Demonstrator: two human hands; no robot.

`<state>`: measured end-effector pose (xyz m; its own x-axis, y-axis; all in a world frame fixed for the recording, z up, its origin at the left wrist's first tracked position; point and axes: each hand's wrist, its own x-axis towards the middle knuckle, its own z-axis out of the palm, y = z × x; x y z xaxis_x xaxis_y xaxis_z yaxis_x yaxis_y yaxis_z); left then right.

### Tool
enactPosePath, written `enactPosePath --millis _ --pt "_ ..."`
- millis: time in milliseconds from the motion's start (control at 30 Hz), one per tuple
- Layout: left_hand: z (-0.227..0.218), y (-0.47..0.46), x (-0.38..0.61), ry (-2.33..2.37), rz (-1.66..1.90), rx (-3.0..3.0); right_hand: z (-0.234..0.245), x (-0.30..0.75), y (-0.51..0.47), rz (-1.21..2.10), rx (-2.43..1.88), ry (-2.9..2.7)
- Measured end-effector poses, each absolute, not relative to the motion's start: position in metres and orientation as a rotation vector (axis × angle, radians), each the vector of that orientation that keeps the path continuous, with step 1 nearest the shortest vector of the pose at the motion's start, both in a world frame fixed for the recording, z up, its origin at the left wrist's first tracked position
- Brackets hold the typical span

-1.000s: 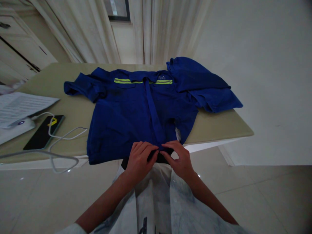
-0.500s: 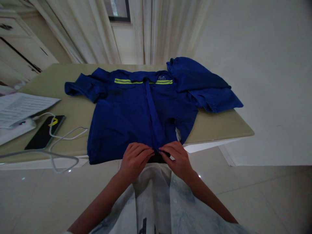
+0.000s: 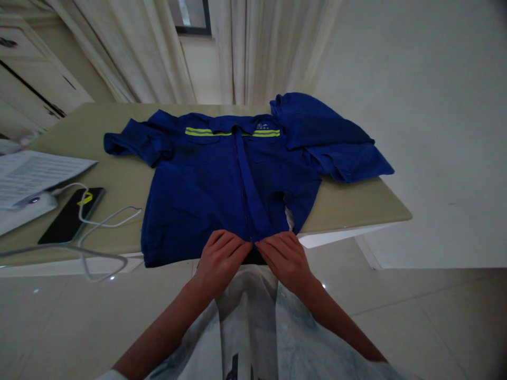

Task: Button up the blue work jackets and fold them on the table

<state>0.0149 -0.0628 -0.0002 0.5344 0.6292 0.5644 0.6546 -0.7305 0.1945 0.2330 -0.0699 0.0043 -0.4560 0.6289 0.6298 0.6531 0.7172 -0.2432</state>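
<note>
A navy-blue short-sleeved work shirt [image 3: 222, 182] lies front up on the table, with yellow reflective stripes across its chest and a long placket down the middle. One sleeve is bunched up and folded over at the far right. My left hand [image 3: 219, 258] and my right hand [image 3: 285, 261] rest on the shirt's near hem, their fingertips meeting at the placket. Something dark [image 3: 253, 257] shows just below the hem between my hands; I cannot tell what it is.
The beige table [image 3: 356, 206] ends close to the shirt on the right and near side. At left lie papers [image 3: 35, 177], a black phone [image 3: 71, 216] and a white cable [image 3: 109, 216]. Curtains hang behind the table above a tiled floor.
My hands have moved closer together along the hem, and their fingertips now meet at the placket. Less of the dark patch shows below them. The rest of the shirt has not moved.
</note>
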Motion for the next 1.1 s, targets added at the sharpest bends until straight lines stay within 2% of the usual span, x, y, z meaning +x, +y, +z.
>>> enactPosePath --millis 167,433,600,700,933,1033,1100 --pt "0.006 -0.066 0.018 -1.016 -0.963 -2.603 0.006 0.231 -0.073 -0.180 -0.978 -2.306" --pt "0.003 -0.065 0.014 -0.901 -1.130 -2.636 0.001 0.229 -0.072 -0.091 -0.986 -2.281" --pt "-0.003 -0.063 0.013 -1.028 -1.090 -2.691 -0.001 0.230 -0.070 0.036 -1.066 -2.208" --pt "-0.008 -0.064 0.013 -1.102 -1.188 -2.714 0.001 0.230 -0.070 0.135 -1.091 -2.132" --pt "-0.015 -0.065 0.017 -1.119 -1.304 -2.692 0.004 0.227 -0.072 0.092 -1.054 -2.175" --pt "-0.018 -0.065 0.015 -1.094 -1.303 -2.708 0.004 0.232 -0.068 0.209 -1.066 -2.199" --pt "-0.019 -0.065 0.011 -1.057 -1.307 -2.704 0.007 0.238 -0.064 0.433 -1.088 -2.182"
